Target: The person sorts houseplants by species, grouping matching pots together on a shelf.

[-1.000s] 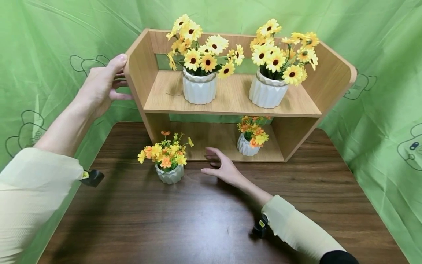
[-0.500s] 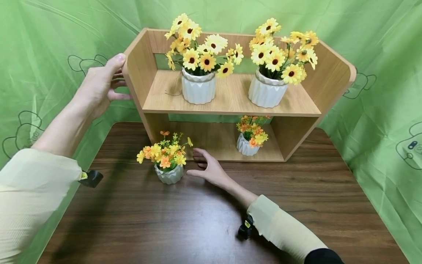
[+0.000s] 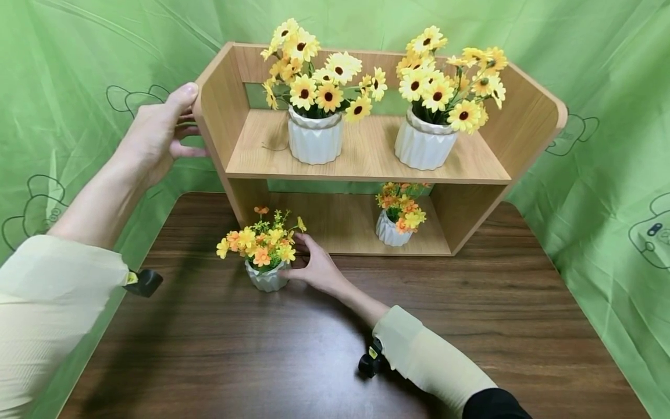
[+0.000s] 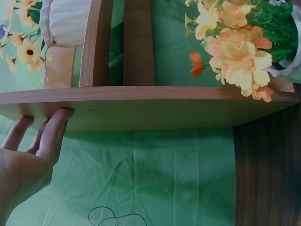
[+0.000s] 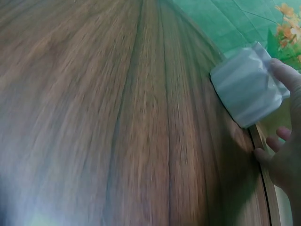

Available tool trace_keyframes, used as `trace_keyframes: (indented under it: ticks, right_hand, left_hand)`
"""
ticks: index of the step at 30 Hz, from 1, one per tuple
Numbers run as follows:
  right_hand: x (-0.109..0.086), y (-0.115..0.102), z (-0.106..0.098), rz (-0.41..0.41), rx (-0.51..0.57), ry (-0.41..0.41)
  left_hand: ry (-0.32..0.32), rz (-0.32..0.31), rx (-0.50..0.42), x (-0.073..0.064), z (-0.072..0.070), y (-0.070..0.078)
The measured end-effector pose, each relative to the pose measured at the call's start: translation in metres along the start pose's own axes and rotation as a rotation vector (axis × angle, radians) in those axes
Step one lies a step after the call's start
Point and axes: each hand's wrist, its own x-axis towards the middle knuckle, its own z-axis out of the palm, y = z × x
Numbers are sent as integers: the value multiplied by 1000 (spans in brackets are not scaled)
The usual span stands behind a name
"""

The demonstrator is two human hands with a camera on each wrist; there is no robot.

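Observation:
A small white fluted flowerpot (image 3: 265, 280) with yellow and orange flowers stands on the table before the left end of a two-tier wooden shelf (image 3: 366, 160). My right hand (image 3: 321, 272) is at its right side, the thumb overlapping the pot in the head view. The right wrist view has the thumb at the pot's rim and the other fingers (image 5: 276, 143) spread apart, not wrapped round it. My left hand (image 3: 152, 137) rests against the outside of the shelf's left panel; in the left wrist view its fingertips (image 4: 60, 115) touch that panel (image 4: 150, 113).
Two larger white pots of yellow daisies stand on the upper tier, one left (image 3: 316, 139) and one right (image 3: 425, 145). Another small flowerpot (image 3: 392, 230) sits at the right of the lower tier. Green cloth (image 3: 602, 174) hangs around the dark wooden table (image 3: 293, 361).
My right hand has moved left along the table, from apart to right up against the small flowerpot. The left hand stays at the shelf's panel.

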Motion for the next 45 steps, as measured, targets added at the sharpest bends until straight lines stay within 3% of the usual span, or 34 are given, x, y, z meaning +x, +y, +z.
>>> trace_keyframes:
  ticks: [3,12,21,26,37,45]
  right_hand:
    - [2,-2,5,35,-61,7]
    - [4,-7,11,51,-71,10]
    - [8,-6,25,-62,-26,-12]
    - [9,-5,30,-80,-15,-12]
    - [10,-10,33,-27,-49,30]
    - [10,-10,34,-7,-15,42]
  left_hand:
    - [-3,1,-1,0,0,0]
    - [-2,1,-4,0,1,0]
    - [-6,2,-12,0,-1,-1]
    - [-10,8,-16,0,-1,-1]
    - [-7,10,-7,-1,-1,0]
    - [-7,11,-15,-1,0,0]
